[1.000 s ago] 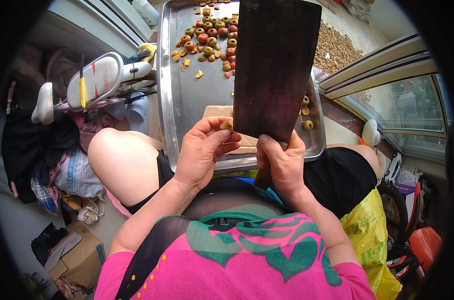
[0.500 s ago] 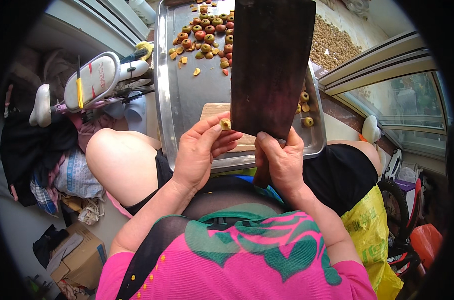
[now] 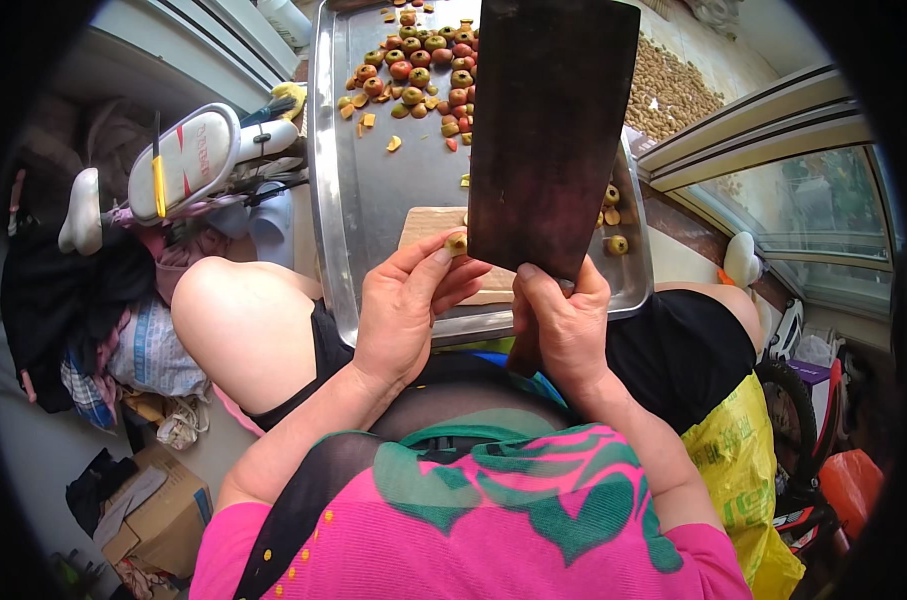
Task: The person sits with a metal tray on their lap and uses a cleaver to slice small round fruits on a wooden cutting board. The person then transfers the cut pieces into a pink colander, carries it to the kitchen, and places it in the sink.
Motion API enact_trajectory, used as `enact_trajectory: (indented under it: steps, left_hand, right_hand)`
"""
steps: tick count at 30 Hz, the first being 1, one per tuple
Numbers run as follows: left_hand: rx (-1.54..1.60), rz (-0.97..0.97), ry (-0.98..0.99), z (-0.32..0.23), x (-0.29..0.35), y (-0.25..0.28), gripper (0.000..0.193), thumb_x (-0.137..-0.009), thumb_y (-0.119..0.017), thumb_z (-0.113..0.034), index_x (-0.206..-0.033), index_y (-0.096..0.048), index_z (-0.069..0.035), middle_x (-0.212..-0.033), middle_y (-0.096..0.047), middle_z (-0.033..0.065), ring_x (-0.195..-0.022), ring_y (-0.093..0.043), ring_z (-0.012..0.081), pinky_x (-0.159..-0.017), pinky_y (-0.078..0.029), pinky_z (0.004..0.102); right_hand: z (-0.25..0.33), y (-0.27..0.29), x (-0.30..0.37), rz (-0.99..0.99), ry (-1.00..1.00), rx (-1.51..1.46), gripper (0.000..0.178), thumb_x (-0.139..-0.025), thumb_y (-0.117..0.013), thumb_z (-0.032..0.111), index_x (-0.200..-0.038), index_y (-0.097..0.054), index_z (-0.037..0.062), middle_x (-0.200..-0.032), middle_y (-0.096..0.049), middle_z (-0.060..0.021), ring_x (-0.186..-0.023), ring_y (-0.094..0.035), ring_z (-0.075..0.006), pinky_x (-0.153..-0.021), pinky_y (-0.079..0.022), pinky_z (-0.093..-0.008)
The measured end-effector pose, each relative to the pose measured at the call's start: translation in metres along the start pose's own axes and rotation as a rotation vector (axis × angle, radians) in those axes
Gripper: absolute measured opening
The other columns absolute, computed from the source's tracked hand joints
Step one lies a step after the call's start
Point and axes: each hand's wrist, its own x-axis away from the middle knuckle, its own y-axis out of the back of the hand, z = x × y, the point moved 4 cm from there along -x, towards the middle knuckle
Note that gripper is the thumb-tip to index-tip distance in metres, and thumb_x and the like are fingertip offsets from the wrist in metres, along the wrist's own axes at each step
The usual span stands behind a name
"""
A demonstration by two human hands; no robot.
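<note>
A wide, dark cleaver (image 3: 554, 140) stands up in front of me, its handle gripped by my right hand (image 3: 564, 310). Between thumb and fingertips, my left hand (image 3: 404, 305) pinches a small piece of fruit (image 3: 457, 243) close to the blade's lower left corner. Beneath lies a wooden board (image 3: 429, 225), partly covered by hands and cleaver. The board rests in a large metal tray (image 3: 336, 260) over my lap. Small red and green round fruits (image 3: 420, 58), some cut, are heaped at the tray's far side. A few more fruits (image 3: 617, 243) lie right of the blade, which hides the tray's middle.
To the left are a white bicycle-like seat (image 3: 186, 165), piled clothes and a cardboard box (image 3: 164, 510). A glass sliding door (image 3: 814, 200) stands at right, with many small brown things (image 3: 669, 95) spread beyond it. A yellow bag (image 3: 734, 470) hangs beside my right leg.
The cleaver has shifted slightly to the right, uncovering more fruits behind its left edge. My left hand has moved a little rightward with the fruit piece still pinched.
</note>
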Motion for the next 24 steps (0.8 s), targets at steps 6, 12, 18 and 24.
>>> enact_trajectory:
  steps: [6,12,18,24]
  left_hand:
    - [0.022,0.013,0.006,0.0027,0.0006,0.0018,0.028,-0.095,-0.049,-0.014,-0.118,-0.054,0.001,-0.106,-0.063,0.0154,-0.098,-0.063,0.0234,-0.088,-0.052,0.0333]
    - [0.006,0.039,-0.006,0.0033,0.0004,0.0044,0.026,-0.095,-0.048,-0.013,-0.116,-0.056,0.001,-0.105,-0.064,0.0159,-0.097,-0.064,0.0240,-0.088,-0.052,0.0333]
    - [-0.051,0.079,-0.007,-0.0012,0.0001,0.0042,0.026,-0.095,-0.048,-0.013,-0.115,-0.057,0.001,-0.103,-0.065,0.0164,-0.096,-0.065,0.0249,-0.087,-0.052,0.0338]
    - [-0.099,0.084,0.007,-0.0035,-0.0022,0.0089,0.026,-0.095,-0.049,-0.013,-0.113,-0.058,0.002,-0.101,-0.066,0.0166,-0.094,-0.065,0.0246,-0.087,-0.052,0.0339]
  right_hand:
    - [-0.0006,0.0000,0.0001,0.002,-0.011,0.008,0.003,-0.087,-0.054,0.004,-0.087,-0.052,0.0039,-0.063,-0.054,-0.0028,-0.048,-0.050,-0.0087,-0.044,-0.039,-0.0219]
    - [-0.0026,0.0006,-0.0003,0.004,-0.021,0.040,0.004,-0.087,-0.054,0.005,-0.085,-0.051,0.0041,-0.061,-0.053,-0.0022,-0.047,-0.049,-0.0084,-0.043,-0.038,-0.0218]
    - [-0.0022,0.0009,-0.0003,0.016,-0.026,0.061,0.005,-0.087,-0.054,0.004,-0.083,-0.051,0.0045,-0.059,-0.053,-0.0016,-0.046,-0.048,-0.0078,-0.043,-0.038,-0.0215]
    - [-0.0027,0.0006,-0.0007,0.052,-0.039,0.075,0.005,-0.087,-0.054,0.005,-0.083,-0.052,0.0044,-0.060,-0.053,-0.0013,-0.047,-0.048,-0.0073,-0.043,-0.038,-0.0211]
